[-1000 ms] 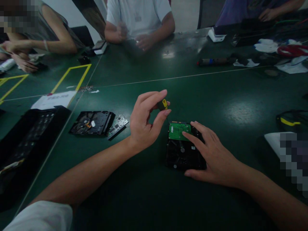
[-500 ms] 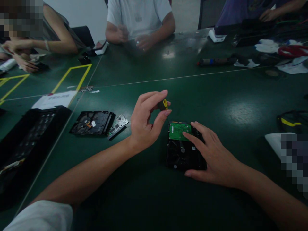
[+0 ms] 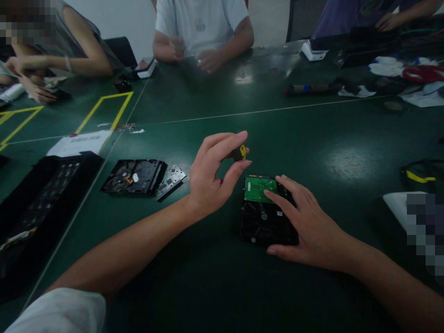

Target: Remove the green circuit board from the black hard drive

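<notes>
A black hard drive (image 3: 263, 224) lies flat on the green table, its green circuit board (image 3: 258, 188) facing up at the far end. My right hand (image 3: 305, 219) grips it from the right, index finger on the board and thumb by the near edge. Above the board's far left corner, my left hand (image 3: 217, 173) pinches the black and yellow handle of a small screwdriver (image 3: 242, 151). The shaft can barely be made out, so I cannot tell whether its tip touches the drive.
Left of my hands sit another hard drive (image 3: 133, 177) and a loose circuit board (image 3: 171, 180). Beyond them is a long black tray (image 3: 41, 185). A black cable with a yellow part (image 3: 418, 176) lies at right. Other people (image 3: 204, 32) sit across the table.
My left hand has shifted slightly to the right with the screwdriver. My right hand and the hard drive stay in place.
</notes>
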The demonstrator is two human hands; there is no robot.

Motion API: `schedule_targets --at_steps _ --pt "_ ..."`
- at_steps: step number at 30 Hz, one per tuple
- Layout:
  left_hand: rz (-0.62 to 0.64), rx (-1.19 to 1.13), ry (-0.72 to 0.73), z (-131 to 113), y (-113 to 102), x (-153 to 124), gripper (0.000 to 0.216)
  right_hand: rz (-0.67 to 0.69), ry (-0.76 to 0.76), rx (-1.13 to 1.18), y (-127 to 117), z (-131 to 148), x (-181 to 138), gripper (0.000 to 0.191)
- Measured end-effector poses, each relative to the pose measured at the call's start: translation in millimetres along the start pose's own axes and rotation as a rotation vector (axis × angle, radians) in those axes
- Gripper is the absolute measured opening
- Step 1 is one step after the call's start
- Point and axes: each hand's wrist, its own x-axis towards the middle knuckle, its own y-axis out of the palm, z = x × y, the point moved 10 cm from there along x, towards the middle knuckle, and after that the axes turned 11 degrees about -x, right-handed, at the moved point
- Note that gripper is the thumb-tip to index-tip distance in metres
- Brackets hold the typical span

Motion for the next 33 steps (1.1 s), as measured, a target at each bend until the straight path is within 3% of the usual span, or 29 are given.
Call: schedule_targets --at_steps 16,33 --pt "0.051 -0.063 -0.027 -4.9 5.1 2.6 0.049 0.001 0.012 -0.001 -0.3 0.3 1.0 0.105" --pt "0.021 -0.060 -0.013 -3.1 1.7 3.6 0.048 -0.016 -0.006 -0.003 -1.2 1.6 1.0 0.104"
